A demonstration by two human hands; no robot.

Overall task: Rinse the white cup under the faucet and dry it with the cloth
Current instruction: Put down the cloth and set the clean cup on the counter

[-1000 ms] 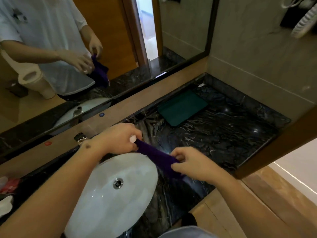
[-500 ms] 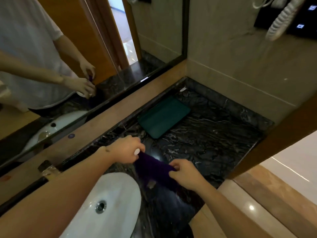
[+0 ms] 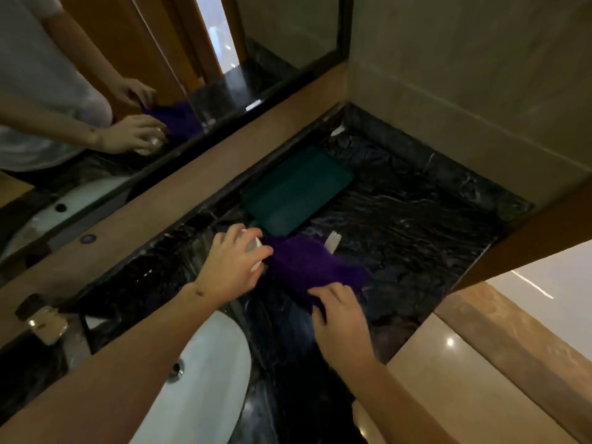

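Cup: white, mid-frame, wrapped by left hand's grip.
Cloth: purple, on desk, right hand fingers pressing flat.
Around: green tray just behind; sink lower left.

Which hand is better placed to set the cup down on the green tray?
The left hand, probably. It already grips the cup, just in front of the near edge of the tray. The right hand rests on the cloth, nearer the person.
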